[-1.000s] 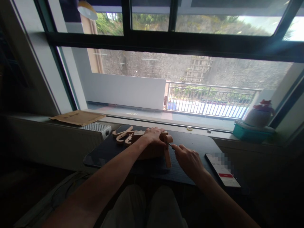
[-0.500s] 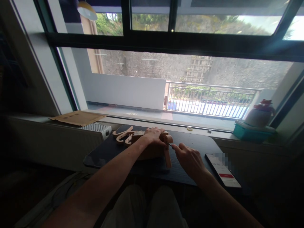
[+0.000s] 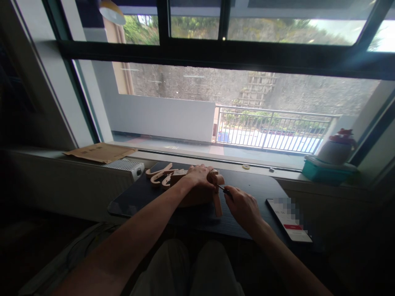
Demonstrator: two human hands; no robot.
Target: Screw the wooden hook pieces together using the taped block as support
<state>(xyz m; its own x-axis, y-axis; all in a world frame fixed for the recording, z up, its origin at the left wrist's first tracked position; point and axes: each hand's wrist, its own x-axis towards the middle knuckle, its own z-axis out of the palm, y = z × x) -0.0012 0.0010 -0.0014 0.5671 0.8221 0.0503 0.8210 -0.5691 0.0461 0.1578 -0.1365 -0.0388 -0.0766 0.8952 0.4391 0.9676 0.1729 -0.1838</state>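
My left hand (image 3: 199, 174) is closed over the top of a brown boxy object (image 3: 195, 198), its fingers bent around the far right end. At that end a pale wood-coloured strip (image 3: 217, 205) slants down and a curled piece (image 3: 220, 179) sticks out. My right hand (image 3: 242, 203) grips the dark handle of a screwdriver-like tool (image 3: 226, 190). Its thin metal shaft points left, at the end of the brown object near my left thumb; the tip is hidden. Several curved wooden pieces (image 3: 159, 174) lie to the left of the object.
Everything rests on a dark table (image 3: 135, 201). A phone (image 3: 288, 222) lies at its right edge. Behind are a window sill with a teal box (image 3: 327, 169), a rounded figure (image 3: 338, 148) and a tape roll (image 3: 246, 166). A brown envelope (image 3: 101, 152) lies above the radiator (image 3: 128, 166).
My right hand has turned around the tool, and more of its dark handle shows. My left hand keeps its place on the brown object.
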